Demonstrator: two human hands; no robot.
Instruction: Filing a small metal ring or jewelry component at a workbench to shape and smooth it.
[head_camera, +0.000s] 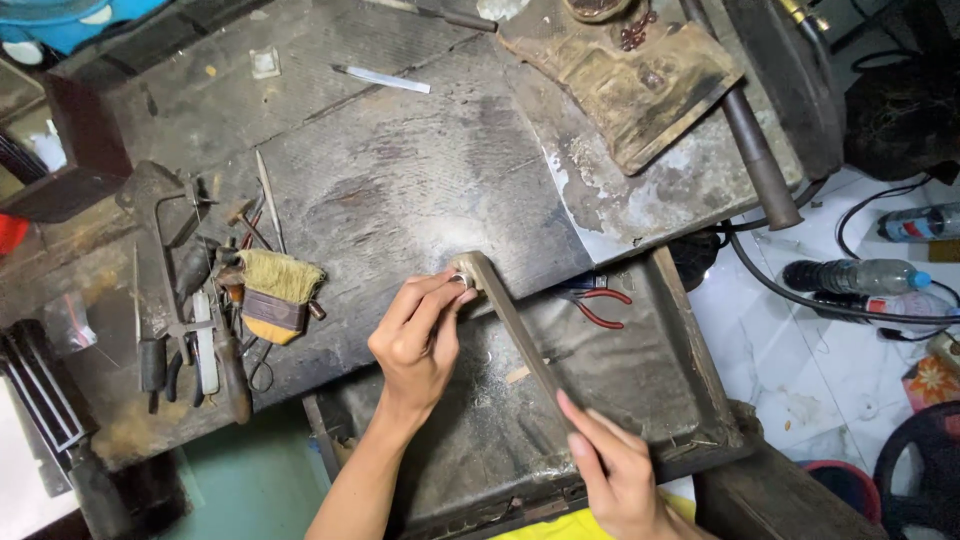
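The tiny shiny piece (461, 281) pinched in the left hand (415, 340) is mostly covered by fingertips, can't tell what it is. Right hand (620, 480) is cut off by the bottom edge.

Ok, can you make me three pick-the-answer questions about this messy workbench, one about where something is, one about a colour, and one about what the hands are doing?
1. Where does the brush lie?
A. left of the hands, among the tools
B. inside the open drawer
C. on the floor by the bottles

2. What colour are the handles of the pliers in the drawer?
A. blue
B. red
C. green

3. What is the left hand doing?
A. resting flat on the bench
B. holding the brush
C. pinching a small shiny piece at the tip of the long flat file

Answers: 1 A, the brush sits beside the dark tools on the left. 2 B, the handles show red. 3 C, its fingers close at the file's tip while the right hand holds the other end.
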